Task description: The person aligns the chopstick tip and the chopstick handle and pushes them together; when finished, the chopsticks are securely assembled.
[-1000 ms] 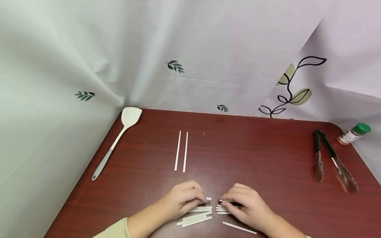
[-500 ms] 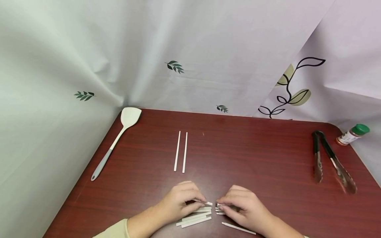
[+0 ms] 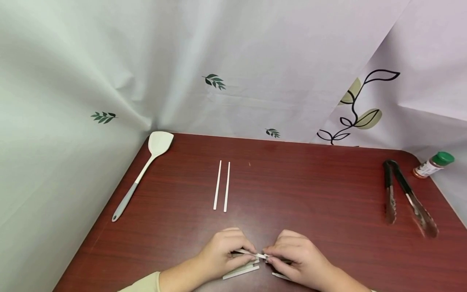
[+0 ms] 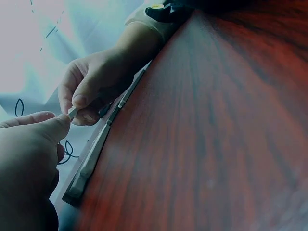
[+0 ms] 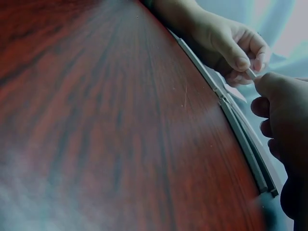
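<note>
- Fingers of the left hand (image 3: 222, 252) pinch a white stick (image 3: 260, 256) between thumb and forefinger, close to its end, likely because a short free tip is easier to aim.
- Facing it, the right hand (image 3: 297, 252) has thumb and forefinger closed at the spot where that tip arrives; whether they grip a second stick or only this one, I cannot tell.
- Both hands lean inward, nearly touching, so the work sits between them, just above the surface (image 3: 310, 190), probably lifted so the pieces below don't get in the way.
- Beneath the left hand lie some shorter sticks (image 3: 241, 272), roughly side by side and partly hidden, while a loose stick (image 3: 281, 276) pokes out below the right hand; having them so near presumably saves reaching.
- Farther out, two longer sticks (image 3: 217, 185) lie almost parallel, well apart from the fingers, as though set aside from the short ones on purpose.
- Out at the left edge rests a spatula (image 3: 144, 170); over on the right are tongs (image 3: 402, 178) with their arms spread and a green-lidded jar (image 3: 433, 164), perhaps placed there to give the hands room.
</note>
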